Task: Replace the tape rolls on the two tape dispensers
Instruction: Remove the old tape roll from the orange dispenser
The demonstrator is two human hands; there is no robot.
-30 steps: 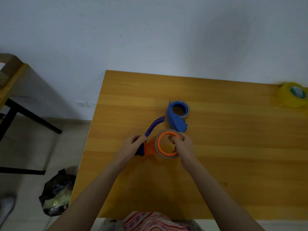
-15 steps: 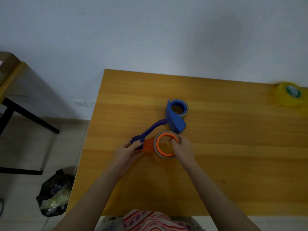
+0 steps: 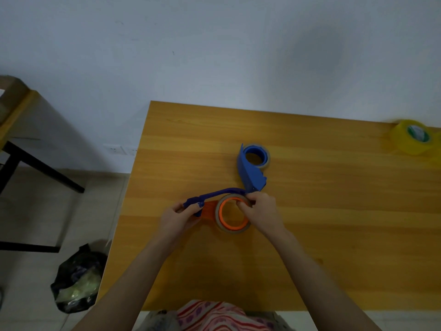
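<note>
The left hand (image 3: pixel 177 215) is gripping the orange dispenser (image 3: pixel 208 210) to brace it, while the right hand (image 3: pixel 261 209) is pinching the rim of its tape roll (image 3: pixel 235 231), probably to free it.

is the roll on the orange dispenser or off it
On: the tan roll rings the dispenser's orange hub, with the right hand pinching its top edge.

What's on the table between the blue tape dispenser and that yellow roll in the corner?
Nothing: the head view shows only bare table between the blue dispenser and the yellow roll.
</note>
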